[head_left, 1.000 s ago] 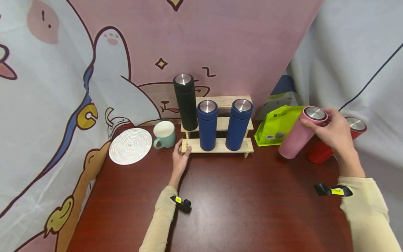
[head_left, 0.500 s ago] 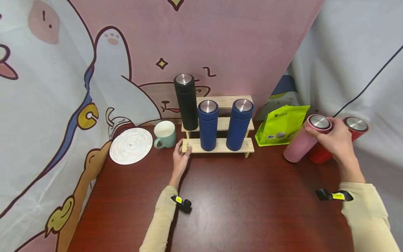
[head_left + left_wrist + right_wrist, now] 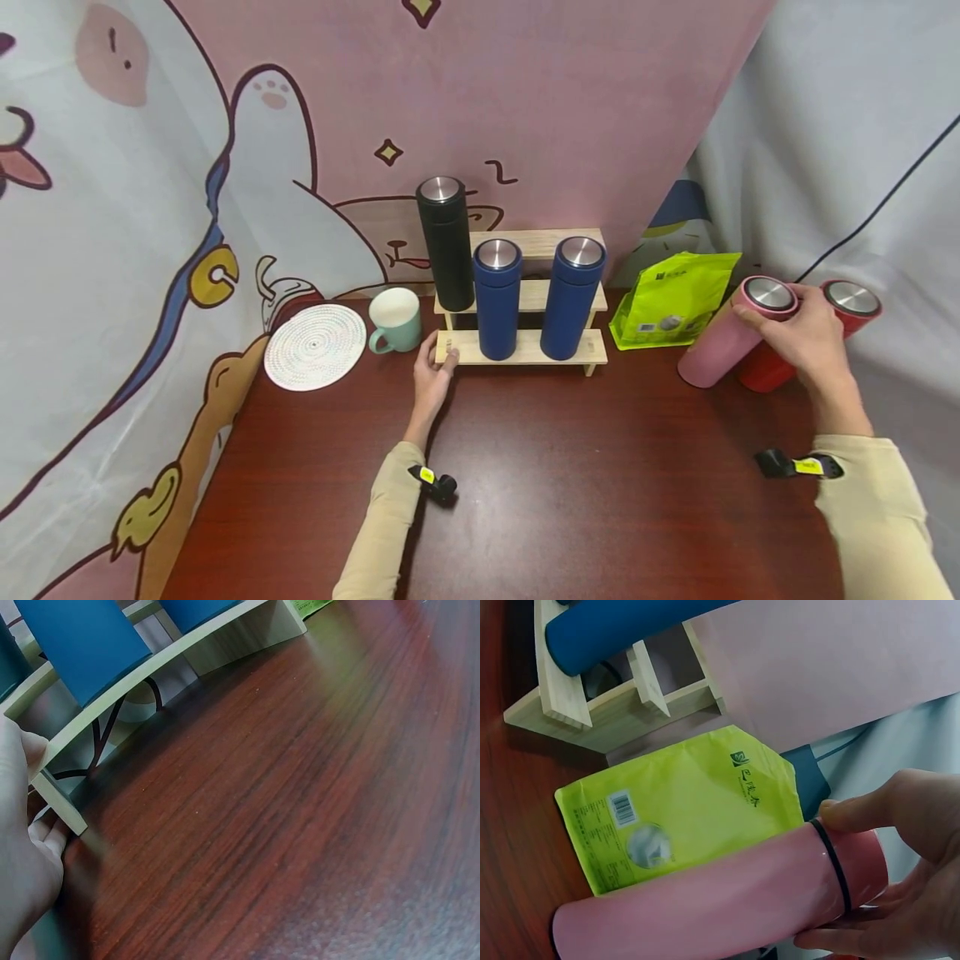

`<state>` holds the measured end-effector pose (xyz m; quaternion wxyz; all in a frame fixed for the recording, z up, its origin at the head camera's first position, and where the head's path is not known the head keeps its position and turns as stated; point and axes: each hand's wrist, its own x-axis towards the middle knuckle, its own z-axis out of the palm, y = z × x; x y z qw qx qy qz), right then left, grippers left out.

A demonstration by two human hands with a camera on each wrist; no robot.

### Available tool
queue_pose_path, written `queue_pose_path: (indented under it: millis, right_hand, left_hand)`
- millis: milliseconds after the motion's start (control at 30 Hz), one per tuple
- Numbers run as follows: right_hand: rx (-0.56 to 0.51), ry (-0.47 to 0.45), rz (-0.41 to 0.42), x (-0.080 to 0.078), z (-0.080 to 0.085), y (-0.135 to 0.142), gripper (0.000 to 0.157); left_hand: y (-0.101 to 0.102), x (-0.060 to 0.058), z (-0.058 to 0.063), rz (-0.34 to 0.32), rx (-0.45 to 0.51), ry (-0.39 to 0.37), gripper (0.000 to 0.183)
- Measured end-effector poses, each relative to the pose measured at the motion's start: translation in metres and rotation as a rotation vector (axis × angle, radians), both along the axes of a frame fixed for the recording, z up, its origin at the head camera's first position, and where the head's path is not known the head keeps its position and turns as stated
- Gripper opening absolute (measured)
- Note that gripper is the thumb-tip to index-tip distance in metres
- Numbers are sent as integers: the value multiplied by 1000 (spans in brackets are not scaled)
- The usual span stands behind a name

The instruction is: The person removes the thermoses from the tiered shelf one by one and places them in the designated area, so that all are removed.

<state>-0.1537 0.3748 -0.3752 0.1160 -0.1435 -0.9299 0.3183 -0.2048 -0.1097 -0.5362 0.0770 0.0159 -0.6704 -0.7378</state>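
My right hand (image 3: 813, 337) grips a pink thermos (image 3: 720, 343) round its lid end, thumb on the near side. The thermos stands at the table's right, its base apparently on the wood, just left of a red thermos (image 3: 768, 367) partly hidden by the hand. At the middle, my left hand (image 3: 432, 379) holds the left end of the lowest board of a wooden tiered stand (image 3: 525, 343), thumb on top. Two blue thermoses (image 3: 497, 308) stand upright on that board. A black thermos (image 3: 447, 258) stands on the tier behind, at the left.
A lime-green pouch (image 3: 682, 810) stands between the stand and the pink thermos. Left of the stand are a mint mug (image 3: 396, 321) and a round white woven mat (image 3: 315, 347). Printed cloth (image 3: 585, 108) hangs behind the dark red table (image 3: 570, 483). A black cable (image 3: 885, 204) runs down at right.
My right hand has moved the pink thermos slightly right and toward me, closer to the red one, mostly in the first half second. My left hand keeps its hold on the stand.
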Motion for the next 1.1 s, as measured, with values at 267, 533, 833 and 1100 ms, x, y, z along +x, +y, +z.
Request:
queue_pose_path:
  millis: [267, 533, 833, 1100]
  right_hand:
    - [52, 13, 49, -3, 11, -4, 70]
    - [4, 12, 22, -7, 36, -23, 87]
    - [-72, 66, 13, -15, 63, -44, 84]
    - [-99, 119, 42, -26, 80, -71, 82]
  left_hand:
    - [0, -1, 0, 1, -13, 6, 60]
    - [-1, -1, -1, 0, -28, -2, 60]
    - [0, 0, 0, 0, -8, -11, 60]
    - [1, 1, 0, 1, -16, 9, 60]
